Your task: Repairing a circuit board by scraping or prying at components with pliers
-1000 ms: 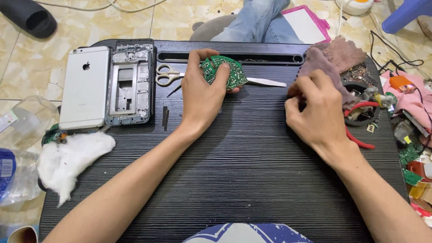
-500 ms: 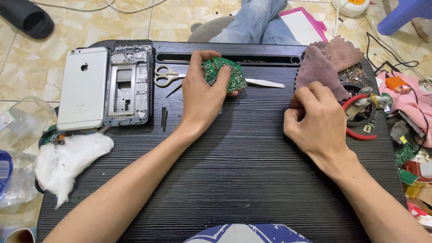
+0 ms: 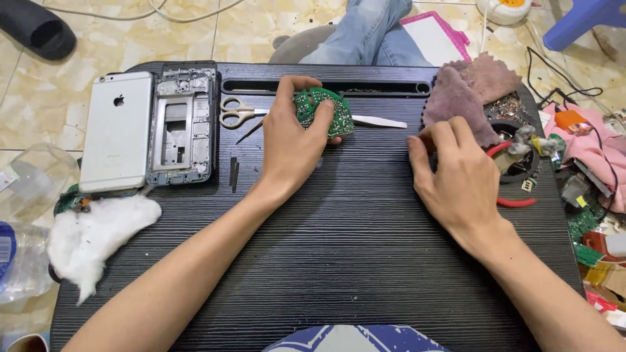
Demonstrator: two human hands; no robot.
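**Green board in left hand, right hand by the cloth**

So, nearest the camera: bare forearms run up over the black ribbed table (image 3: 339,261). At the table's left edge lies a white cotton wad (image 3: 91,238).

Mid-table, the right hand (image 3: 456,179) rests palm down, fingers curled in w/ tips pinched together at the lower edge of the mauve cloth (image 3: 466,98). Prob. touching the cloth hem, but whether it grips anything can't be told from this angle. Red-handled pliers (image 3: 512,201) lie just beside it, to the right.

The left hand (image 3: 293,146) is closed around the green circuit board (image 3: 325,111), thumb on the right face, fingers wrapped over the top-left edge. The board sits tilted up off the table, well apart from the right hand, approx. level w/ it but further out.

Behind the board: white tweezers (image 3: 378,121) and scissors (image 3: 238,112). Left of those, a stripped phone frame (image 3: 182,124) and a silver phone back (image 3: 117,130) lie side by side.
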